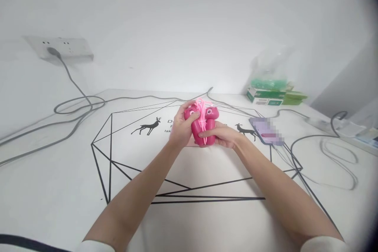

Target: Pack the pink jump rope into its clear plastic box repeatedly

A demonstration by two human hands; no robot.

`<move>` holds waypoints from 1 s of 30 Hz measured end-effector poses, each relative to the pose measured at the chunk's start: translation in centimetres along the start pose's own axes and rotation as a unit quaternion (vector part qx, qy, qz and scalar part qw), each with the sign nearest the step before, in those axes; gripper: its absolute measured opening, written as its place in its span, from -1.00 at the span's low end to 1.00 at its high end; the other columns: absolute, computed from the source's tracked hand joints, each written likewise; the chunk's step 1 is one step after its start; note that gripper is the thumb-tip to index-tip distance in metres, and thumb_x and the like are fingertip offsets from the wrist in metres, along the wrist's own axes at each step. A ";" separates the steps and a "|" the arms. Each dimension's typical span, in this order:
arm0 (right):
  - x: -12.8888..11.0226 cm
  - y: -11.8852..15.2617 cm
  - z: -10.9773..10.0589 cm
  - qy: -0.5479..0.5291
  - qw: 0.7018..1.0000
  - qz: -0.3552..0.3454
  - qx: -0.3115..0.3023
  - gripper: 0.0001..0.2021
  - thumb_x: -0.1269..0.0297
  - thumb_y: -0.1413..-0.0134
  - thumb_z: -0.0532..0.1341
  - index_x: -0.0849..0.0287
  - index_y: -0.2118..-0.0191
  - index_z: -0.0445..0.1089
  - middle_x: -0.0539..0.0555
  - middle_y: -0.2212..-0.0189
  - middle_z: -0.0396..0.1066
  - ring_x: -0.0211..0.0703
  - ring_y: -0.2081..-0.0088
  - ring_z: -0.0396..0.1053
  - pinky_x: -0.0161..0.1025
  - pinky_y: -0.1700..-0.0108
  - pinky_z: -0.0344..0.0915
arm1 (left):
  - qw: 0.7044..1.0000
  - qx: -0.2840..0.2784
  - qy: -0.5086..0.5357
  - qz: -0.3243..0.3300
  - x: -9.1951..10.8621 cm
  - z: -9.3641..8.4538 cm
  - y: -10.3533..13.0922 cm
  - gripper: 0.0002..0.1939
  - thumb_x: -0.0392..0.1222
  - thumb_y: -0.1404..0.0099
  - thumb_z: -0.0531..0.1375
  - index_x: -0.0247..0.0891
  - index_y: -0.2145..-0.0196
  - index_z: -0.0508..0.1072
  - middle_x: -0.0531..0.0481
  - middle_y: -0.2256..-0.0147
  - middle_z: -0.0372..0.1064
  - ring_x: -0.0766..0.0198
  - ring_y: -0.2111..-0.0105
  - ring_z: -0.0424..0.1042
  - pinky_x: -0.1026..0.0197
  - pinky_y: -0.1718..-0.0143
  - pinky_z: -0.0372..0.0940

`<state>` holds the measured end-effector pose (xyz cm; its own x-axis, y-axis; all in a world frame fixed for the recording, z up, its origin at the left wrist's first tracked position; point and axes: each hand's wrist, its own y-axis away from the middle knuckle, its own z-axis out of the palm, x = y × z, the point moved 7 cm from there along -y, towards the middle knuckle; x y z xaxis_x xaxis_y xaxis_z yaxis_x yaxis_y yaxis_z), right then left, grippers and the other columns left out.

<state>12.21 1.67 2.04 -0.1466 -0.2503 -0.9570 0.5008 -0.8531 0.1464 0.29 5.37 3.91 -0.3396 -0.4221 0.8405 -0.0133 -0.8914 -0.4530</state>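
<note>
"What's over the table (206,224)?"

"A pink toy (197,127), held near the middle. The left hand (180,124) curls round its upper side, the right hand (226,134) grips its lower side, probably to steady it."

"And the cord (202,111)?"

"Bundled down its front; fastening hard to see."

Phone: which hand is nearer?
Right. The right hand is left of the phone in view, not touching it; the left hand is farther left, across the magenta item.
</note>
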 end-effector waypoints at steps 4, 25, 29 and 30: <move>0.1 -0.2 0.4 0.000 1.000 -0.005 0.012 -0.55 0.45 0.17 0.44 0.18 0.06 0.47 0.15 0.13 0.53 0.00 0.11 0.50 -0.19 0.16 0.52 | 0.999 0.000 0.036 -0.003 0.3 0.1 0.0 -0.59 -0.19 -0.17 0.32 -0.08 0.00 0.43 -0.01 0.07 0.42 0.20 0.10 0.45 0.15 0.08 0.38; -0.7 0.4 0.3 0.190 0.982 0.008 -0.013 -0.64 0.40 0.27 0.42 0.18 0.22 0.49 0.07 0.32 0.50 -0.13 0.31 0.43 -0.31 0.41 0.35 | 0.968 -0.175 -0.159 -0.087 4.1 -0.4 -0.7 -0.31 -0.04 -0.17 0.35 -0.03 -0.22 0.25 -0.11 -0.04 0.39 0.10 0.07 0.46 0.05 0.08 0.39; -0.6 0.6 0.9 0.214 0.976 0.023 -0.026 -0.63 0.40 0.29 0.42 0.17 0.21 0.48 0.08 0.34 0.51 -0.09 0.29 0.45 -0.29 0.39 0.36 | 0.934 -0.216 -0.279 -0.063 4.5 0.2 -0.4 -0.34 0.00 -0.10 0.39 0.01 -0.16 0.37 -0.06 -0.13 0.33 0.02 -0.05 0.38 0.03 -0.03 0.33; -0.7 0.7 0.9 0.217 0.976 0.025 -0.024 -0.63 0.40 0.29 0.41 0.17 0.22 0.48 0.07 0.35 0.51 -0.08 0.28 0.46 -0.28 0.38 0.37 | 0.925 -0.225 -0.301 -0.058 4.5 0.3 -0.3 -0.37 0.01 -0.09 0.39 0.01 -0.12 0.41 -0.04 -0.13 0.33 0.01 -0.08 0.35 0.04 -0.06 0.31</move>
<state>11.88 0.83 3.01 0.2484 -0.0656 -0.9664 0.5383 -0.8201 0.1941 -0.95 3.71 7.90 0.2719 -0.4644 0.8429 -0.4530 -0.8345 -0.3136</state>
